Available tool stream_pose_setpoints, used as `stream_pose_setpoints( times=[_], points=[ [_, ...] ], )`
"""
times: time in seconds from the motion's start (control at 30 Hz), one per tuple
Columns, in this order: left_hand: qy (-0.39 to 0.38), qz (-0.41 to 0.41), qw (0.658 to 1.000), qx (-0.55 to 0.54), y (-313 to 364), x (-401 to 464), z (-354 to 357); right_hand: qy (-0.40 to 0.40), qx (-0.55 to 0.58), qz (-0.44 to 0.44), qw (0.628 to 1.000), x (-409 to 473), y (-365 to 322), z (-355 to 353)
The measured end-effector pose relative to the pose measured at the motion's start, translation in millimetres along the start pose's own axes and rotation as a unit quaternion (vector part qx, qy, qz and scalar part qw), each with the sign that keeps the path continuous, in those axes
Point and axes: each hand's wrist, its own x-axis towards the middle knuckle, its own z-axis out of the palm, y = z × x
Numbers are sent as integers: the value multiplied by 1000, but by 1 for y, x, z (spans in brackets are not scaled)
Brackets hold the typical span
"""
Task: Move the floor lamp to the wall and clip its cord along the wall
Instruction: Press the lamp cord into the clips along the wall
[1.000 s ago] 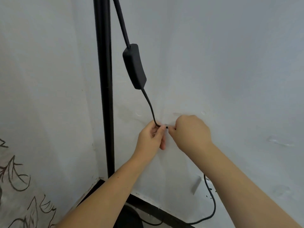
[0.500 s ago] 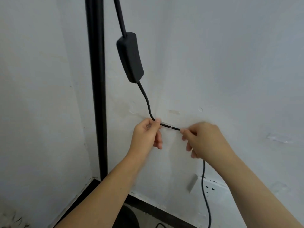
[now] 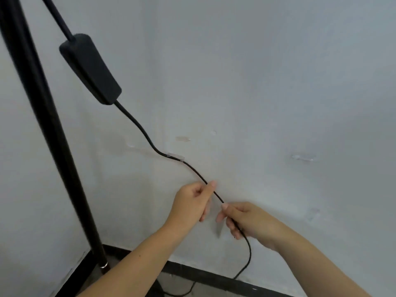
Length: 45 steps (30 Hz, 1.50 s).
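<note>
A matte black round metal lamp pole (image 3: 46, 133), a thin black rubber cord (image 3: 139, 125) with a black oblong plastic switch (image 3: 90, 68), plain white painted wall (image 3: 257, 82), black baseboard strip (image 3: 214, 275).

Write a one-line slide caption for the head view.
Both hands pinch the lamp cord below its clear wall clip.

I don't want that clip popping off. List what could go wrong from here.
1. Both the left hand and right hand grip the cord just below the clip; pulling it taut could peel the clip off the wall.
2. The switch hangs free above the clip, so its weight may drag the cord out.
3. The next clip sits far right; slack may sag.
</note>
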Motion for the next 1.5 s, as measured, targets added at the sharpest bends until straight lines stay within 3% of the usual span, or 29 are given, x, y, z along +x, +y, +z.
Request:
stream_pose_setpoints(
  times=[0.13, 0.23, 0.37, 0.5, 0.67, 0.9, 1.13, 1.37, 1.5],
  points=[
    [7, -36, 999, 5, 4, 8, 19, 23, -90, 40, 995, -40, -8, -59],
    [22, -45, 998, -30, 5, 7, 24, 138, -174, 11, 975, -73, -31, -93],
    [28, -77, 990, -116, 11, 5, 30, 338, -267, -106, 896, -95, -56, -103],
    [17, -107, 968, -226, 24, 5, 33, 437, -275, -138, 845, -99, -65, -97],
    [-9, -134, 942, -308, 34, 5, 34, 456, -298, -111, 831, -96, -75, -101],
    [-15, -117, 938, -326, 39, 6, 34, 460, -315, -58, 828, -98, -79, -109],
    [-7, -101, 934, -341, 39, 7, 36, 489, -261, -90, 828, -99, -67, -103],
    [13, -76, 942, -326, 35, 6, 38, 492, -398, -94, 768, -93, -77, -100],
    [15, -54, 936, -349, 38, 6, 39, 506, -331, -138, 784, -95, -63, -109]
  ],
)
